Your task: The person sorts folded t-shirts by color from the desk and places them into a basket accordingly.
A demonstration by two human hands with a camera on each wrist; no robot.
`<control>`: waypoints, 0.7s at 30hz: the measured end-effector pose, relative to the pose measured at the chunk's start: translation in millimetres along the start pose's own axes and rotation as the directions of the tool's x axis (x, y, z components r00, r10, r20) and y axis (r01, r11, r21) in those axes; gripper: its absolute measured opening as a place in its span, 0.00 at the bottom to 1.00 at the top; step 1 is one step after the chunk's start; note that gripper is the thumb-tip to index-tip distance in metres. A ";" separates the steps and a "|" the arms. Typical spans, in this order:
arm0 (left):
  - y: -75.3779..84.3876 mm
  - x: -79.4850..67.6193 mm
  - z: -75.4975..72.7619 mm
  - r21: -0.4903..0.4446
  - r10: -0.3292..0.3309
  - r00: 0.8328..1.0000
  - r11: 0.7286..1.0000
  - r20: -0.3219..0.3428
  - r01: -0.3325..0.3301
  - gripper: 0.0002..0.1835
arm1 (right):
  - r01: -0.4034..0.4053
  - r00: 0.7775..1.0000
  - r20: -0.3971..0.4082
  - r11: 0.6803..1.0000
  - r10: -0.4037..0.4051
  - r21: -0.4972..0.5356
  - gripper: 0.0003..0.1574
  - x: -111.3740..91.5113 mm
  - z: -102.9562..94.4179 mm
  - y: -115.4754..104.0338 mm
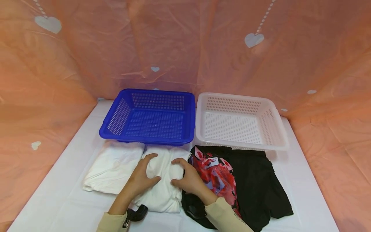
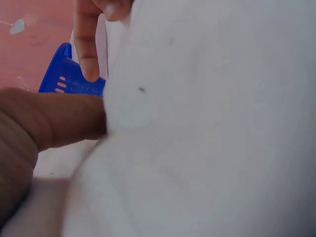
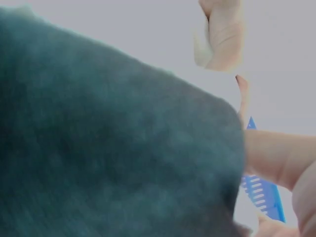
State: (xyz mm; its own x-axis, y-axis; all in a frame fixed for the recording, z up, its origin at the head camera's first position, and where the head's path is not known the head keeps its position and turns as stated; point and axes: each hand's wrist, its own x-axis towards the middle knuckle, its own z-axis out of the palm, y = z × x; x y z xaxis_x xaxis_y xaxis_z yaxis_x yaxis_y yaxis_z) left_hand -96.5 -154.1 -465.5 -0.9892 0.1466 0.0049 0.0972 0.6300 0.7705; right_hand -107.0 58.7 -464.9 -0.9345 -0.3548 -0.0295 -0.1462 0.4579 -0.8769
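Observation:
A folded white garment (image 1: 166, 196) lies at the front middle of the table, and both hands are over it. On its left side rests my left hand (image 1: 142, 178), thumb and forefinger spread in a wide curve. My right hand (image 1: 189, 180) touches its right side, thumb and forefinger likewise apart. In the left wrist view the thumb (image 2: 69, 121) meets white cloth (image 2: 207, 108). Dark cloth (image 3: 113, 138) fills much of the right wrist view, hiding part of that hand. The remaining fingers are mostly out of sight.
Another folded white garment (image 1: 113, 167) lies at left. To the right are a red floral-print garment (image 1: 217, 180) and black garments (image 1: 252, 177). Behind stand a blue basket (image 1: 153, 140) and a white basket (image 1: 232, 144). Orange sheeting (image 1: 179, 42) surrounds the table (image 1: 55, 196).

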 end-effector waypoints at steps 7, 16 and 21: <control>2.9 -1.1 -1.7 -0.036 -0.047 0.999 0.998 0.001 0.047 0.41 | 0.041 0.999 0.014 0.998 -0.041 -0.042 0.32 -1.1 5.0 0.2; 7.4 -7.7 -6.0 -0.110 0.004 1.000 0.994 -0.017 -0.006 0.40 | 0.096 0.995 -0.042 0.995 -0.094 0.038 0.35 -5.0 5.0 -2.4; 11.4 -12.3 -14.4 -0.157 0.067 0.996 0.985 -0.055 -0.075 0.40 | 0.121 0.989 -0.093 0.990 -0.114 0.072 0.33 -12.3 1.7 -11.8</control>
State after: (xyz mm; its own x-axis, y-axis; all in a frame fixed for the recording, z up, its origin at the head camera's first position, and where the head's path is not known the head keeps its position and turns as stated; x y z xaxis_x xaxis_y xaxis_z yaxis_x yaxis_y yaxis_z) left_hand -84.8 -159.8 -447.6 -0.9851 0.1458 0.0914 0.1522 0.4896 0.8586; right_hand -93.2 56.3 -455.1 -0.9379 -0.3271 0.1155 -0.2343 0.3519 -0.9062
